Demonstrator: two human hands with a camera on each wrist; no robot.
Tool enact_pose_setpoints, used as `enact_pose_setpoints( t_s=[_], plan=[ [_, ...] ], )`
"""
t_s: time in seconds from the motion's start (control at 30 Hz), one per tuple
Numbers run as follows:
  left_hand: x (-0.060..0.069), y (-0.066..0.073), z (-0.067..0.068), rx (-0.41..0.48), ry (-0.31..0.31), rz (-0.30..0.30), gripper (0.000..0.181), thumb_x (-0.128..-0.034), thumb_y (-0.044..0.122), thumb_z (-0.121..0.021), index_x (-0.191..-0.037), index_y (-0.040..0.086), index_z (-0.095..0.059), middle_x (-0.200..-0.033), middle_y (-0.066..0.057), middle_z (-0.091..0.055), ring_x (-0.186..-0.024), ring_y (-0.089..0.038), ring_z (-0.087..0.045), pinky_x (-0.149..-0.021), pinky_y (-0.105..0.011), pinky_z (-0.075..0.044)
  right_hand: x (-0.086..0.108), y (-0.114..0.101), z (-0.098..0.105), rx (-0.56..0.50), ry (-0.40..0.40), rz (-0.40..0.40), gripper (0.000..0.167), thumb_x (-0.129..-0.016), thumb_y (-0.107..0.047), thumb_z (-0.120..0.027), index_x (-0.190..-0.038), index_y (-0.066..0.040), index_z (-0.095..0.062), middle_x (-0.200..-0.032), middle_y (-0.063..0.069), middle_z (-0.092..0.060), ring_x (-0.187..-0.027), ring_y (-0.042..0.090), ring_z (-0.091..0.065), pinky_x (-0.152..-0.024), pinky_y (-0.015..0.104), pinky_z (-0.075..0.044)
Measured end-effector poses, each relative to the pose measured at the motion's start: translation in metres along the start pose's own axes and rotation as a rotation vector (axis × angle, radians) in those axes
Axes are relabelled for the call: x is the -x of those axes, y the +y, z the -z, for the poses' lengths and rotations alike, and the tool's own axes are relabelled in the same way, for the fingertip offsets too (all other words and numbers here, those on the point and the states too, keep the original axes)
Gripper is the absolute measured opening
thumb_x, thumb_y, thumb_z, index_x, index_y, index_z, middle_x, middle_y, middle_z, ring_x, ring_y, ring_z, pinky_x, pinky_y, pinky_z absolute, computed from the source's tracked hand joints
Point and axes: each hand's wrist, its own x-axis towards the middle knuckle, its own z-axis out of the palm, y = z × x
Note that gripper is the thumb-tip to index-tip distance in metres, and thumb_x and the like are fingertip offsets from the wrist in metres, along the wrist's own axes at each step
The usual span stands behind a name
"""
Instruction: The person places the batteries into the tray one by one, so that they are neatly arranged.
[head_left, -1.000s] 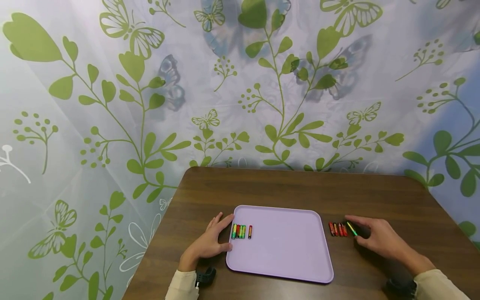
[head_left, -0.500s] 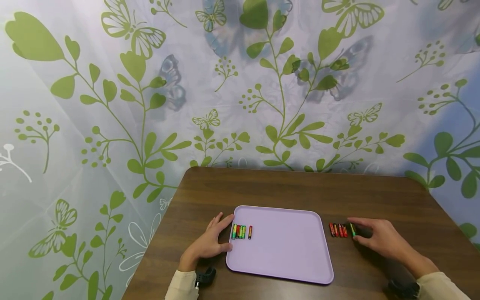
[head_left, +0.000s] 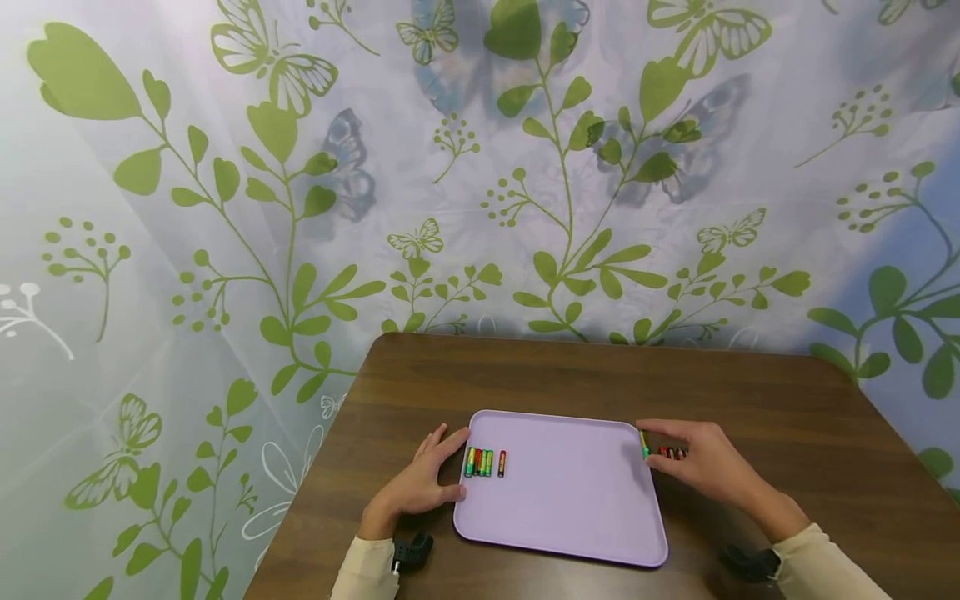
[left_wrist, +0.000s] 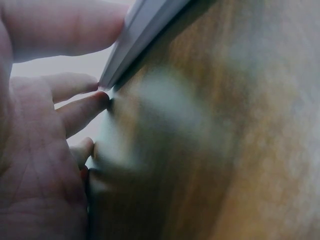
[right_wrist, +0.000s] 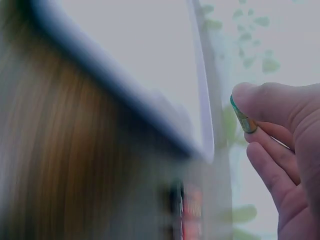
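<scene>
From the head, the left hand (head_left: 416,483) is spread out, touching the left edge of a flat, light-purple tray (head_left: 555,508). The right hand (head_left: 708,462) pinches a small green-and-yellow round battery (head_left: 644,444) at the tray's right edge. Small red and green batteries (head_left: 480,462) lie on the tray's left side.

From the left wrist, the thumb touches the rim.

From the right wrist, red batteries (right_wrist: 191,212) look blurry near the tray's corner.

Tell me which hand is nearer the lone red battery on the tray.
Left. The left hand touches the tray, left of the lone red battery; the right hand, pinching a green battery, is farther, by the tray's right edge.
</scene>
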Motion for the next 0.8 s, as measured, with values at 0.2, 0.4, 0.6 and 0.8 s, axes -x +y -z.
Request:
enact_pose_setpoints(
  t_s=[0.2,0.4,0.6,0.8],
  plan=[
    [0.001,0.005,0.001,0.005,-0.015,0.036,0.091,-0.0912,0.032,-0.082,-0.17,0.013,-0.04,-0.176,-0.015,-0.039,-0.166,-0.057,-0.009,-0.119,-0.091,-0.008,-0.025,-0.025,-0.04,-0.06,-0.005,0.029,0.054,-0.083,-0.014,-0.096,-0.134,-0.011,-0.079,-0.129,0.003,-0.082,-0.107,0.03,-0.082,-0.084,0.042,-0.066],
    [0.0,0.002,0.001,0.007,-0.019,0.048,0.091,-0.0909,0.031,-0.082,-0.171,0.017,-0.04,-0.177,-0.013,-0.038,-0.166,-0.057,-0.007,-0.12,-0.09,-0.006,-0.047,-0.051,-0.081,-0.129,-0.004,0.133,0.051,-0.082,-0.011,-0.095,-0.131,-0.005,-0.079,-0.127,0.009,-0.082,-0.102,0.032,-0.083,-0.088,0.042,-0.067],
    [-0.001,0.003,0.001,0.016,-0.013,0.04,0.092,-0.0897,0.029,-0.082,-0.171,0.017,-0.04,-0.177,-0.016,-0.037,-0.166,-0.058,-0.007,-0.119,-0.092,-0.006,-0.062,-0.075,-0.113,-0.187,-0.048,0.142,0.049,-0.085,-0.011,-0.093,-0.132,-0.005,-0.079,-0.127,0.008,-0.082,-0.107,0.03,-0.082,-0.094,0.045,-0.066],
    [0.0,0.003,0.001,0.005,-0.01,0.024,0.09,-0.0912,0.029,-0.081,-0.17,0.016,-0.04,-0.177,-0.014,-0.039,-0.166,-0.057,-0.009,-0.119,-0.091,-0.008,-0.076,-0.089,-0.136,-0.241,-0.071,0.154,0.051,-0.084,-0.009,-0.093,-0.133,-0.005,-0.078,-0.129,0.008,-0.081,-0.11,0.027,-0.081,-0.097,0.044,-0.065]
  ],
)
